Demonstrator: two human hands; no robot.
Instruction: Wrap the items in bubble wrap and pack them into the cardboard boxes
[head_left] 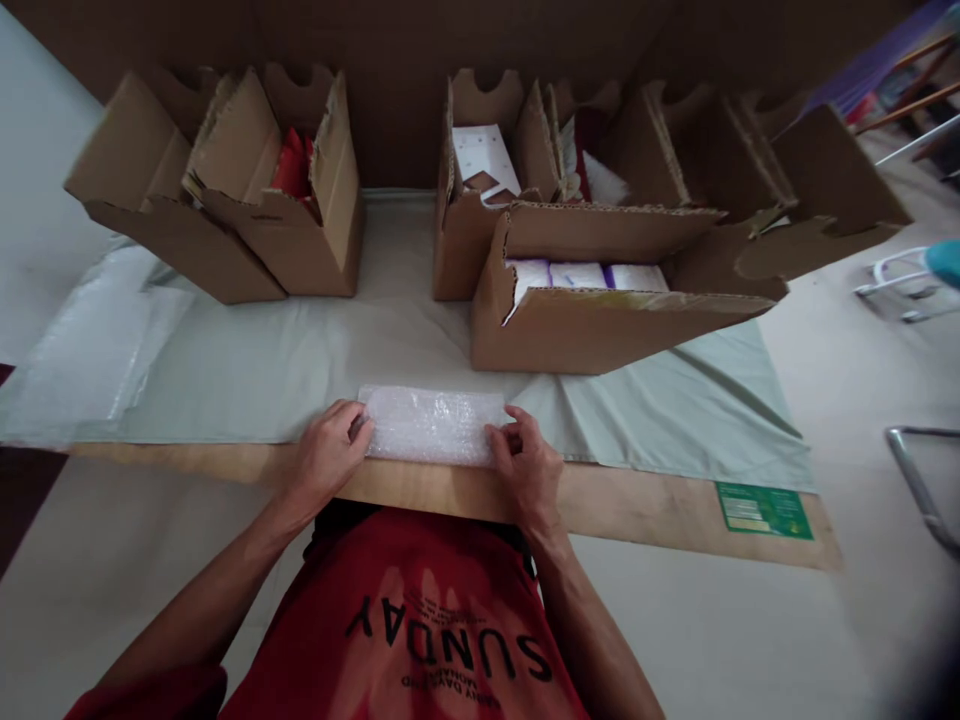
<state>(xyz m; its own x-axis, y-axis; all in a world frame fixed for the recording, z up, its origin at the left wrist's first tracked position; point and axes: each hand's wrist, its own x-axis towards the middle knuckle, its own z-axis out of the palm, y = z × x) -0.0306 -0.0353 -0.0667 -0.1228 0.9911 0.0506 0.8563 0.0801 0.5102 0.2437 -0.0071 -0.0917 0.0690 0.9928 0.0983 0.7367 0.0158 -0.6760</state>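
A piece of clear bubble wrap lies folded near the front edge of the wooden table, on a pale green cloth. My left hand grips its left end with fingers curled. My right hand pinches its right end. Both hands hold the bubble wrap down on the cloth.
Several open cardboard boxes stand at the back: two at the left, one with red items; a wide one with white packets; others behind it. A stack of plastic sheets lies at far left. A green label sits at the table's right front.
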